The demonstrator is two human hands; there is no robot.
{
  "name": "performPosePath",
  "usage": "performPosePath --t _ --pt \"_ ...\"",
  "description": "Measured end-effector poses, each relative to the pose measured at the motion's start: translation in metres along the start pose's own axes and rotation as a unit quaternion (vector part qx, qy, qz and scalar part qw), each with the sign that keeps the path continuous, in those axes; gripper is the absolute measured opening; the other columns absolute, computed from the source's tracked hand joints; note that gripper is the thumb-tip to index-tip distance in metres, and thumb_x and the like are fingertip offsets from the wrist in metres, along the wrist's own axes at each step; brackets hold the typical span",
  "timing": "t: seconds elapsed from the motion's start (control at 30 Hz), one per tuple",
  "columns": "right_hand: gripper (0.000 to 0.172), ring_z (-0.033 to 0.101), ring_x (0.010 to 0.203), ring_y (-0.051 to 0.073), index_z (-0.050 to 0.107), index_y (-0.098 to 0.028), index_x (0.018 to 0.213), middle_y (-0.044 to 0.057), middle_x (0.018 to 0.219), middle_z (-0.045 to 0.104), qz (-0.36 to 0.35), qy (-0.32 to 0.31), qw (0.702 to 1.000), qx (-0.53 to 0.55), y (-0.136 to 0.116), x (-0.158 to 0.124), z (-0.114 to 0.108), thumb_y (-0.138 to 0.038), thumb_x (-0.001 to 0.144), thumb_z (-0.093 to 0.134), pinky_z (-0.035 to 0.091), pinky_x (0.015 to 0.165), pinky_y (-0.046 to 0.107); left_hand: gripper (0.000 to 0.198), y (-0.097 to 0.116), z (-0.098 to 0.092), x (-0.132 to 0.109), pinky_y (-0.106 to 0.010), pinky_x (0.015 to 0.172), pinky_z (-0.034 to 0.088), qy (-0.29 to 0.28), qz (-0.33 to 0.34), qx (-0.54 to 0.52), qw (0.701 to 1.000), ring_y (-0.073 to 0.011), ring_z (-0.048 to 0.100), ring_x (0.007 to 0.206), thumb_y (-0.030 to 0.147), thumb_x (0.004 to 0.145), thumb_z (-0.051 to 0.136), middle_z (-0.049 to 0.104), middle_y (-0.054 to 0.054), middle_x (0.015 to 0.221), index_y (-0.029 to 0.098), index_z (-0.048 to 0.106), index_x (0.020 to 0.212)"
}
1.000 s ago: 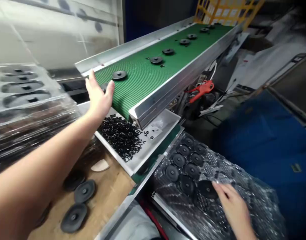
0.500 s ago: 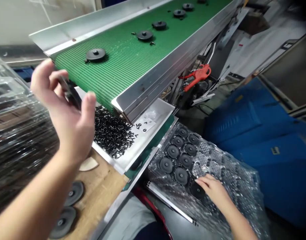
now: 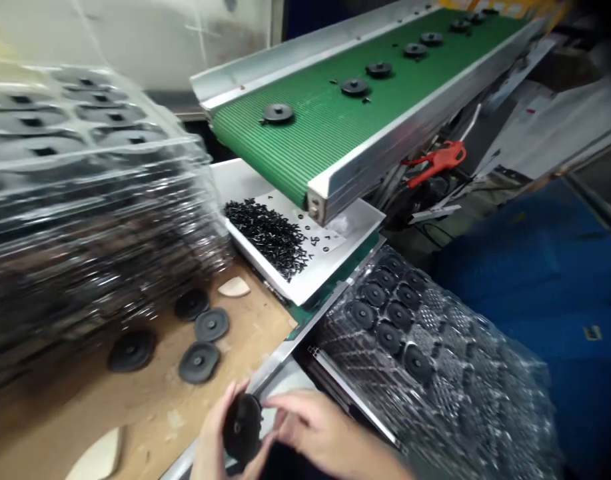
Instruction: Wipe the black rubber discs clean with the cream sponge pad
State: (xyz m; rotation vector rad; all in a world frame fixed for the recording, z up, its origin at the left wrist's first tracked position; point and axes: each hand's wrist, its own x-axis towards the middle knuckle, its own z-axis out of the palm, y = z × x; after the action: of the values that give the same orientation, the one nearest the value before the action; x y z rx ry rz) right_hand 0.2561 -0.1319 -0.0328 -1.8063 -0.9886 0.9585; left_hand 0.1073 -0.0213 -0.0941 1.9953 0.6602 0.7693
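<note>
Low in the view, just in front of my body, a black round disc (image 3: 242, 428) with a small raised hub is held on edge. My left hand (image 3: 212, 437) wraps round its left side and underside. My right hand (image 3: 312, 421) is at the disc's right rim, index finger and thumb bent in against it. Whether a small part sits between those fingers is hidden. Several similar loose discs (image 3: 198, 362) lie on the wooden board (image 3: 158, 407) left of my hands. To the right, a clear plastic tray (image 3: 478, 373) holds more discs in rows.
A green conveyor belt (image 3: 305, 140) carries several discs away from me. Beneath its near end, a white tray (image 3: 352, 233) holds a heap of small black pieces (image 3: 270, 237). Stacked clear trays (image 3: 135, 220) stand at left. A red air gun (image 3: 438, 163) hangs beside the conveyor.
My left hand has come down from the conveyor's end with a disc. My right hand has left the disc tray and met it at the disc's rim. The view has swung left.
</note>
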Motion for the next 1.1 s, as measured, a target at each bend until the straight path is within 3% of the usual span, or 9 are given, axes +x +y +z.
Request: performPosePath --t 0.1,0.17,0.27,0.33,0.4,0.53,0.7,0.9,1.1 --pt "0.057 0.047 0.061 0.012 0.049 -0.018 0.059 -0.001 0.063 0.047 -0.024 -0.062 0.998 0.024 -0.010 0.015 0.059 -0.064 0.089 0.036 0.040 0.059 0.025 0.050 -0.005 -0.017 -0.023 -0.046 0.096 0.051 0.063 -0.008 0.025 0.998 -0.0297 0.063 0.112 0.031 0.083 0.060 0.067 -0.010 0.121 0.027 0.049 0.132" --pt "0.057 0.042 0.060 0.012 0.038 -0.019 0.055 -0.003 0.061 0.041 -0.023 -0.088 0.995 0.035 -0.015 0.019 0.076 -0.066 0.088 0.035 0.037 0.058 0.026 0.048 -0.003 -0.029 -0.033 -0.048 0.097 0.049 0.107 -0.037 0.017 0.993 -0.0308 0.063 0.112 0.036 0.081 0.063 0.068 -0.010 0.120 0.027 0.053 0.128" --pt "0.058 0.041 0.058 0.010 0.039 -0.020 0.058 -0.003 0.061 0.041 -0.007 -0.132 0.989 0.060 -0.025 0.022 0.083 -0.069 0.087 0.036 0.036 0.057 0.025 0.061 0.006 -0.045 -0.044 -0.049 0.105 0.043 0.143 -0.121 -0.093 0.978 -0.0332 0.058 0.119 0.043 0.069 0.075 0.065 -0.009 0.126 0.028 0.056 0.125" --pt "0.058 0.041 0.053 0.009 0.044 -0.019 0.062 -0.003 0.060 0.044 0.018 -0.167 0.983 0.077 -0.031 0.025 0.086 -0.071 0.087 0.034 0.035 0.053 0.024 0.067 0.010 -0.057 -0.050 -0.046 0.105 0.042 0.162 -0.188 -0.242 0.938 -0.0328 0.055 0.123 0.046 0.066 0.077 0.062 -0.008 0.132 0.031 0.055 0.127" --pt "0.060 0.039 0.048 0.008 0.047 -0.019 0.065 -0.003 0.057 0.046 0.042 -0.221 0.971 0.087 -0.036 0.029 0.091 -0.074 0.085 0.034 0.032 0.049 0.022 0.062 0.011 -0.070 -0.056 -0.042 0.104 0.043 0.171 -0.239 -0.392 0.872 -0.0305 0.056 0.123 0.048 0.068 0.074 0.064 -0.008 0.131 0.032 0.057 0.125" --pt "0.062 0.036 0.043 0.007 0.049 -0.019 0.065 -0.004 0.052 0.046 0.078 -0.348 0.929 0.096 -0.046 0.042 0.109 -0.079 0.078 0.043 0.027 0.043 0.021 0.061 0.010 -0.100 -0.068 -0.045 0.103 0.041 0.105 -0.310 -0.545 0.772 -0.0321 0.060 0.116 0.059 0.062 0.074 0.069 -0.012 0.120 0.027 0.068 0.114" --pt "0.059 0.037 0.041 0.006 0.052 -0.018 0.061 -0.004 0.050 0.047 0.115 -0.439 0.884 0.110 -0.061 0.058 0.139 -0.074 0.077 0.051 0.027 0.042 0.021 0.084 0.008 -0.127 -0.082 -0.043 0.093 0.045 0.048 -0.301 -0.594 0.744 -0.0325 0.066 0.101 0.067 0.047 0.075 0.074 -0.012 0.106 0.025 0.066 0.119" --pt "0.064 0.035 0.036 0.005 0.051 -0.017 0.053 -0.004 0.044 0.046 0.150 -0.454 0.870 0.119 -0.070 0.064 0.166 -0.076 0.077 0.045 0.027 0.041 0.020 0.083 -0.003 -0.139 -0.089 -0.038 0.085 0.046 0.052 -0.284 -0.617 0.732 -0.0276 0.068 0.088 0.063 0.057 0.074 0.075 -0.010 0.090 0.023 0.059 0.127" --pt "0.057 0.037 0.034 0.007 0.058 -0.016 0.068 -0.003 0.046 0.051 0.130 -0.381 0.912 0.072 -0.069 0.071 0.169 -0.064 0.090 0.036 0.031 0.039 0.021 0.065 -0.005 -0.147 -0.076 -0.035 0.084 0.048 0.113 -0.307 -0.650 0.686 -0.0249 0.068 0.087 0.051 0.063 0.078 0.074 -0.012 0.099 0.019 0.066 0.118"
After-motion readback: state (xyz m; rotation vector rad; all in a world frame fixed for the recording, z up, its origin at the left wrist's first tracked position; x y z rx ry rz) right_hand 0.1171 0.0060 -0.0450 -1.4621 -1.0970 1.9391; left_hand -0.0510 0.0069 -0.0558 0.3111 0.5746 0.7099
